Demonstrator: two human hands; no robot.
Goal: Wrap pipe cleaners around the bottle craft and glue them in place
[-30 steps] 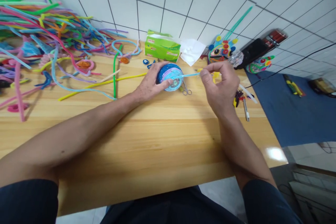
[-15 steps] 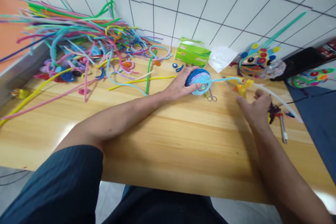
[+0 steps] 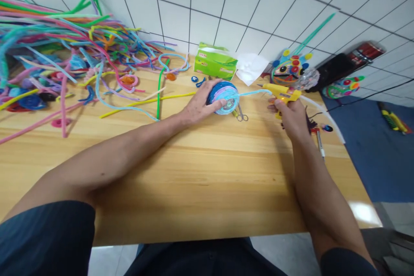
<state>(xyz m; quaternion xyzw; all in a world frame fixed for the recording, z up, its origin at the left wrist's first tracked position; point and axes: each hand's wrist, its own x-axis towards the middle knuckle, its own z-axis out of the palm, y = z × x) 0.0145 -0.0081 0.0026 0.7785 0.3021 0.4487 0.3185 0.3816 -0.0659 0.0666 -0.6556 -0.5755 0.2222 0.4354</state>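
Note:
My left hand (image 3: 202, 103) is closed around a round object wrapped in blue, lilac and light-blue pipe cleaners (image 3: 223, 97), its thumb across the front. From that object a loose light-blue pipe cleaner end (image 3: 254, 92) stretches right, toward the glue gun. My right hand (image 3: 293, 116) grips a yellow hot glue gun (image 3: 280, 92) by its handle, nozzle pointing left. A long whitish glue stick (image 3: 326, 116) sticks out of the gun's back. Small scissors (image 3: 241, 114) lie just right of the wrapped object, partly hidden under it.
Piled pipe cleaners (image 3: 64, 39) fill the left side. Behind my hands stand a green tissue pack (image 3: 215, 62), a white tissue (image 3: 251, 68) and a decorated figure (image 3: 287, 69). A dark bottle (image 3: 343, 69) lies at the right, near a craft knife (image 3: 320, 143) and a black cord (image 3: 365, 96).
My right hand has taken hold of the glue gun, which is now raised and turned with its nozzle to the left. The left hand still holds the wrapped object. The view has shifted right.

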